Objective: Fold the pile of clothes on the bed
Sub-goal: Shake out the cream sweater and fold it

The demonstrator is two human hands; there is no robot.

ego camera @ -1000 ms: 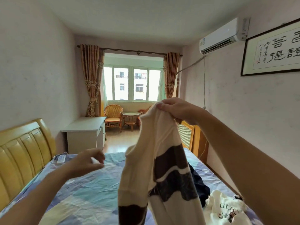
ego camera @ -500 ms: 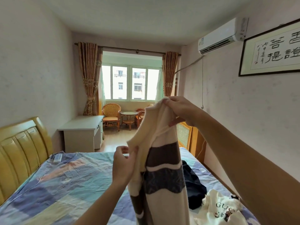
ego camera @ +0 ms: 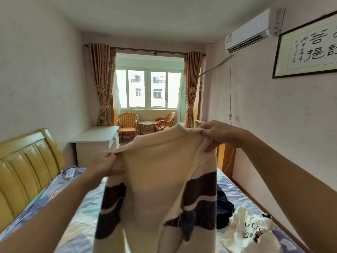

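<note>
The cream sweater with dark stripes [ego camera: 160,179] now hangs spread wide, since the left hand [ego camera: 107,164] has moved out to its shoulder. It hangs above the bed [ego camera: 73,207]. The right hand [ego camera: 217,133] pinches the other shoulder; both grips hold fabric. A dark garment [ego camera: 223,207] and white printed shirt [ego camera: 249,230] lie at right.

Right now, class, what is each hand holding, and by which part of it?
Both hold the cream sweater with dark stripes, spread in the air: the left hand pinches its upper left edge, the right hand grips its upper right edge, near the shoulders.
</note>
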